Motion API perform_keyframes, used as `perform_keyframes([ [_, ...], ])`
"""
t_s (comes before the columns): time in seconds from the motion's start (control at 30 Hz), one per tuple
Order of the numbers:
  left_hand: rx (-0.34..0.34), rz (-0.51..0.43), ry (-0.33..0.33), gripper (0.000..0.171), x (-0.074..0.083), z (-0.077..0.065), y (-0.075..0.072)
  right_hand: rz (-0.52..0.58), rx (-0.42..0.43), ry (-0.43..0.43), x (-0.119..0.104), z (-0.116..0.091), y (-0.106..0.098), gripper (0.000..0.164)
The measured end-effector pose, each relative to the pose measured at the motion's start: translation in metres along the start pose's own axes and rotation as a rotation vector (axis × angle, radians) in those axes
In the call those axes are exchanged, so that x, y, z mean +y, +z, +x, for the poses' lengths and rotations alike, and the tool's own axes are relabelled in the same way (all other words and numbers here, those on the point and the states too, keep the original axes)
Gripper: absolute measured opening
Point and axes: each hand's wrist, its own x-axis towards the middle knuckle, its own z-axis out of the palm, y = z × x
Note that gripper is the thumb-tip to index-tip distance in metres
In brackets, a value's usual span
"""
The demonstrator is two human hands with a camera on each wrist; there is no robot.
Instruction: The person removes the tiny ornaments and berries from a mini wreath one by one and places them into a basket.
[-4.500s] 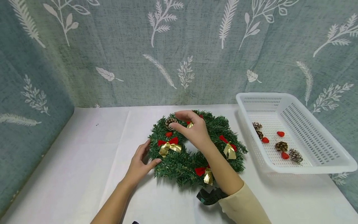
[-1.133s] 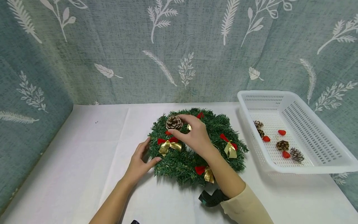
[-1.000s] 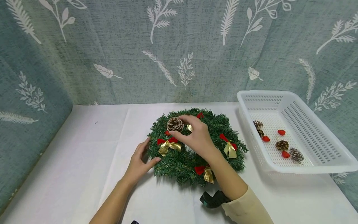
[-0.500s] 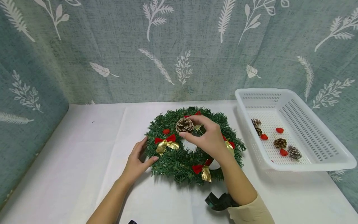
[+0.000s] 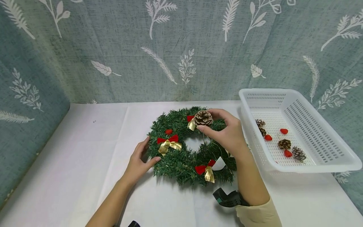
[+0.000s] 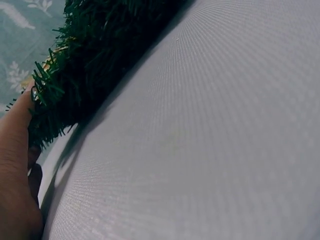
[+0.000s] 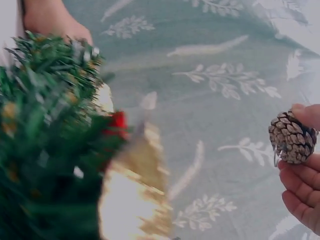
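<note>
A green artificial wreath (image 5: pixel 181 160) trimmed with red and gold bows lies on the white-covered table. My left hand (image 5: pixel 139 162) grips its left rim, thumb at the front side and fingers at the outer edge; part of that hand (image 6: pixel 17 160) shows against the greenery in the left wrist view. Between thumb and fingers my right hand (image 5: pixel 231 134) pinches a brown pine cone (image 5: pixel 203 118) over the wreath's back right part. The right wrist view shows the pine cone (image 7: pixel 294 137) raised clear of the greenery, with a thin wire loop on it.
A white plastic basket (image 5: pixel 320 168) stands to the right, holding several pine cones (image 5: pixel 284 144) and red ornaments (image 5: pixel 284 131). One red ornament (image 5: pixel 168 131) sits on the wreath's left part. A leaf-patterned curtain (image 5: pixel 122 47) hangs behind the table.
My right hand took the pine cone off the wreath's upper left and has carried it rightward across the wreath. The left hand has stayed at the left rim.
</note>
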Motion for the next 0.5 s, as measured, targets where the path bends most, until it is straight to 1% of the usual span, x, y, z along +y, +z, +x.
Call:
perform_keyframes([
  [0.17, 0.009, -0.006, 0.004, 0.083, -0.001, 0.001, 0.001, -0.047, 0.072, -0.004, 0.001, 0.001, -0.014, 0.046],
  [0.27, 0.016, 0.003, 0.007, 0.083, -0.001, 0.001, 0.001, -0.047, 0.104, -0.014, 0.002, 0.001, -0.021, 0.043],
  [0.37, 0.014, 0.011, 0.001, 0.084, 0.000, 0.000, 0.001, -0.047, 0.138, 0.001, 0.002, 0.001, -0.029, 0.042],
  [0.5, 0.008, 0.017, -0.010, 0.084, 0.000, 0.000, 0.000, -0.073, 0.217, 0.048, 0.002, 0.000, -0.040, 0.042],
])
